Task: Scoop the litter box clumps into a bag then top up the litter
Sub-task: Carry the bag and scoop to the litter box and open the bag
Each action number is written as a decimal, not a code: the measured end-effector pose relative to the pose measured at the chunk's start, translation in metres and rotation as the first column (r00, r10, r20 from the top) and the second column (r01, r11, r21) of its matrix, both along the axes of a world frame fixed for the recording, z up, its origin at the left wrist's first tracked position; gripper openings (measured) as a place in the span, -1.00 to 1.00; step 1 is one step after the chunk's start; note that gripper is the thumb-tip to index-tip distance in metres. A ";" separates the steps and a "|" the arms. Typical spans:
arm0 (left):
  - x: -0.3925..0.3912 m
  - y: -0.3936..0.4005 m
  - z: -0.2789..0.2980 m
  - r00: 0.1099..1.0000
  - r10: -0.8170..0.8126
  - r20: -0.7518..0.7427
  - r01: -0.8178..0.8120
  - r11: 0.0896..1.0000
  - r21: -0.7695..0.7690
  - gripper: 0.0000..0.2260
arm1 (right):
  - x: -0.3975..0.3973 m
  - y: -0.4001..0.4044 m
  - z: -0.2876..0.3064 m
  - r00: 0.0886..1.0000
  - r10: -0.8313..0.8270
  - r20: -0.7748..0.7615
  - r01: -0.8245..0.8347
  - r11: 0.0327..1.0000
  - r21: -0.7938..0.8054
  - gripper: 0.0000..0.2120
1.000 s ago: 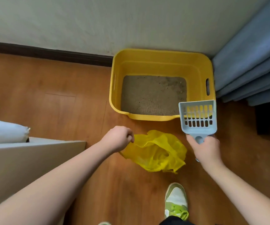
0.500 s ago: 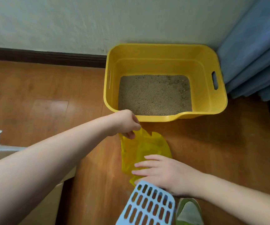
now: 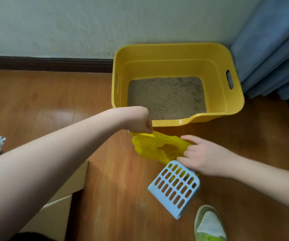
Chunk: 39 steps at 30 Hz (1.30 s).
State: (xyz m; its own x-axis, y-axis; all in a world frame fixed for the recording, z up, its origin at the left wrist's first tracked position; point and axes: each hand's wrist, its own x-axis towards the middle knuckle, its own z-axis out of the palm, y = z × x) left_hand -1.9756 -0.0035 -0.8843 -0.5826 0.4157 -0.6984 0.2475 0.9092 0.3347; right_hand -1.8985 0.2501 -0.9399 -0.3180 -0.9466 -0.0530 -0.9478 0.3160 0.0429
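Bag: a yellow plastic bag (image 3: 159, 146) lies on the wood floor (image 3: 70, 94) just in front of the box, stretched between the two hands with its mouth pulled partly open.
Left hand: the left hand (image 3: 139, 120) pinches the bag's far-left edge, fingers curled into a fist round the plastic; the edge hangs right under the knuckles.
Left arm: reaches in from the lower left, forearm bare, wrist bent down over the box's front rim.
Right hand: the right hand (image 3: 204, 156) grips the bag's right edge, fingers bent into the plastic, index finger stretched out along the upper edge.
Right arm: comes in from the right edge, forearm low over the floor, back of the hand up.
Scoop: a light blue slotted scoop (image 3: 175, 188) lies just below the right hand, its near end under that hand and the bag's lower edge; whether the hand also holds its handle cannot be told.
Box: a yellow litter box (image 3: 175, 54) stands against the wall (image 3: 105, 23), its front rim dipped low; the left hand overlaps that rim.
Litter: grey-brown litter (image 3: 168, 96) covers the box floor, lumpier toward the right rear corner.
Curtain: blue curtain (image 3: 270, 49) folds hang just right of the box.
Shoe: a green and white shoe (image 3: 209, 225) shows at the bottom, near the scoop.
Carton: a pale carton (image 3: 65, 188) sits at lower left, partly behind the left arm.
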 end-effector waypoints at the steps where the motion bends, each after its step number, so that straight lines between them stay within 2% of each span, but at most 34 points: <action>1: 0.000 0.000 -0.001 0.981 -0.166 -0.099 0.159 0.985 -0.072 -0.82 | -0.007 0.005 -0.001 1.000 -0.020 -0.020 0.021 1.000 0.021 -0.80; 3: 0.001 0.002 -0.002 0.904 -0.377 -0.202 0.339 0.920 -0.199 -0.81 | -0.018 0.014 -0.006 0.996 -0.068 -0.049 0.070 0.996 0.051 -0.75; 7: 0.013 -0.001 -0.018 0.697 -0.631 -0.339 0.539 0.774 -0.332 -0.65 | -0.034 0.029 -0.023 0.984 -0.166 -0.071 0.169 0.985 0.042 -0.72; 9: 0.022 -0.003 -0.026 0.567 -0.669 -0.480 0.587 0.738 -0.334 -0.65 | -0.035 0.033 -0.033 0.979 -0.191 -0.068 0.193 0.981 0.027 -0.75; 11: 0.028 -0.001 -0.032 0.463 -0.632 -0.621 0.644 0.722 -0.254 -0.79 | -0.034 0.035 -0.040 0.977 -0.211 -0.041 0.212 0.977 0.026 -0.76; 14: 0.041 0.007 -0.040 0.376 -0.539 -0.753 0.761 0.644 -0.081 -0.97 | -0.034 0.036 -0.044 0.964 -0.267 -0.010 0.267 0.963 0.047 -0.69; 16: 0.054 0.011 -0.048 0.402 -0.543 -0.737 0.808 0.590 0.006 -0.98 | -0.034 0.038 -0.046 0.957 -0.289 0.030 0.286 0.955 0.083 -0.67; 18: 0.069 0.014 -0.058 0.488 -0.616 -0.619 0.806 0.590 0.048 -0.96 | -0.034 0.040 -0.048 0.956 -0.280 0.087 0.269 0.956 0.119 -0.53; 19: 0.076 0.016 -0.062 0.542 -0.663 -0.517 0.782 0.623 0.021 -0.93 | -0.034 0.040 -0.049 0.955 -0.282 0.093 0.270 0.954 0.130 -0.48; 21: 0.086 0.018 -0.069 0.673 -0.678 -0.295 0.671 0.728 -0.142 -0.83 | -0.035 0.040 -0.049 0.949 -0.304 0.085 0.291 0.947 0.134 -0.44; 23: 0.088 0.016 -0.074 0.737 -0.624 -0.260 0.557 0.778 -0.290 -0.77 | -0.037 0.040 -0.050 0.937 -0.338 0.088 0.322 0.934 0.152 -0.42; 27: 0.088 0.019 -0.090 0.723 -0.632 -0.279 0.526 0.765 -0.371 -0.64 | -0.040 0.045 -0.051 0.884 -0.440 0.158 0.419 0.895 0.153 -0.43; 30: 0.091 0.026 -0.099 0.716 -0.612 -0.338 0.497 0.785 -0.369 -0.52 | -0.039 0.050 -0.053 0.761 -0.568 0.314 0.558 0.820 0.131 -0.36; 32: 0.091 0.028 -0.104 0.722 -0.593 -0.356 0.471 0.799 -0.374 -0.39 | -0.032 0.051 -0.049 0.704 -0.585 0.403 0.624 0.780 0.043 -0.37; 35: 0.087 0.028 -0.107 0.736 -0.598 -0.317 0.451 0.782 -0.429 -0.20 | -0.021 0.041 -0.039 0.741 -0.455 0.493 0.610 0.764 -0.211 -0.50; 37: 0.083 0.025 -0.109 0.728 -0.607 -0.318 0.447 0.772 -0.451 -0.20 | -0.017 0.027 -0.039 0.808 -0.337 0.484 0.528 0.779 -0.339 -0.61; 39: 0.082 0.021 -0.111 0.719 -0.616 -0.322 0.452 0.767 -0.456 -0.30 | -0.010 0.010 -0.048 0.870 -0.166 0.464 0.365 0.850 -0.379 -0.65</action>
State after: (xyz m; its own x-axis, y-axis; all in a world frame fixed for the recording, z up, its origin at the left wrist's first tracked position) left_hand -1.8940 0.0175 -0.9948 -0.5999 0.5494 -0.5817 0.7653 0.6059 -0.2170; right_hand -1.9081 0.2600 -0.9881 -0.6044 -0.7786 0.1688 -0.7236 0.4478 -0.5253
